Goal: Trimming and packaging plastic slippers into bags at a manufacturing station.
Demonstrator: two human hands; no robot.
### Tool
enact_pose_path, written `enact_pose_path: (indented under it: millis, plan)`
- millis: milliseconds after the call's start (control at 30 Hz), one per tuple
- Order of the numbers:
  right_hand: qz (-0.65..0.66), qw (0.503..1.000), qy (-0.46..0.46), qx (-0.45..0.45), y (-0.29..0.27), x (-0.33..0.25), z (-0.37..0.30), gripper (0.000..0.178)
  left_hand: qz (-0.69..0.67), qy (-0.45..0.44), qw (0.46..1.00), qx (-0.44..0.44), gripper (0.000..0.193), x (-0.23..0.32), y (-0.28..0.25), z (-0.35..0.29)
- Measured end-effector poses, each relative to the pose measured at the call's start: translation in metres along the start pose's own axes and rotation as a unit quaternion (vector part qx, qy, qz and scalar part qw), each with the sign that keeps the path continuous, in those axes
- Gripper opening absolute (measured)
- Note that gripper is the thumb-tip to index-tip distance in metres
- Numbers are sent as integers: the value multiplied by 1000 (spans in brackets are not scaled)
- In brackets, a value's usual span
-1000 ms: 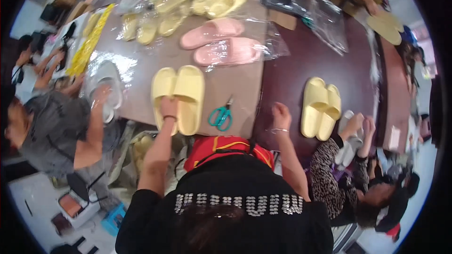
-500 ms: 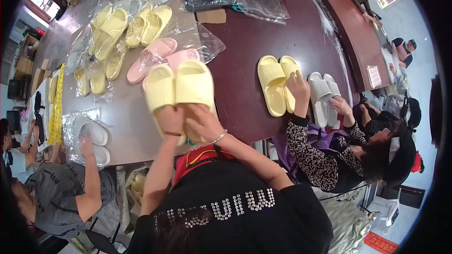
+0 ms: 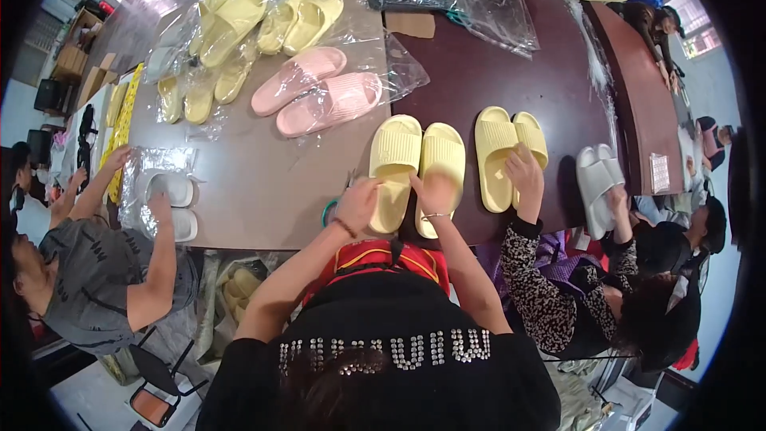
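Where yellow slippers (image 3: 405, 156) lie: mid-frame, on the surface (image 3: 263, 183).
Hands: apart; left hand (image 3: 358, 205) at one's edge, right hand (image 3: 439, 194) over other, grips unclear.
Feel: likely light, bendy; grasp sole sides.

A flat brown cardboard piece (image 3: 411, 25) lies on the table (image 3: 455, 72). Left of the table runs a bright yellow strip (image 3: 125, 132), with cardboard boxes (image 3: 72, 61) farther off; a barred window (image 3: 700, 36) is beyond its right side.

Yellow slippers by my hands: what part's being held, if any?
Your left hand holds the left slipper by its outer edge; your right hand is on the right slipper, grip unclear.
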State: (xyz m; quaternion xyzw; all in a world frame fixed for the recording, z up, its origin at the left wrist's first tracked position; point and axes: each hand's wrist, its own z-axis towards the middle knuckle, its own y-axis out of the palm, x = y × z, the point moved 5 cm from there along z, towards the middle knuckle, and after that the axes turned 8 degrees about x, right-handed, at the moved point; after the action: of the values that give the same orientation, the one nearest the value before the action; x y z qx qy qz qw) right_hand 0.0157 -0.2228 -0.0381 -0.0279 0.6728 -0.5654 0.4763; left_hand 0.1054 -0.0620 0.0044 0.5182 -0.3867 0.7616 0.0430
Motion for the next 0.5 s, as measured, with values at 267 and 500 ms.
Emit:
enact_pose_path:
  millis: [267,500]
  plan:
    - [-180,974,18,140,28,1,17,53,305,-122,942,-68,44,-36,-39,-61]
    - [-57,995,74,21,25,22,31,45,248,-203,941,-106,51,-69,-38,-64]
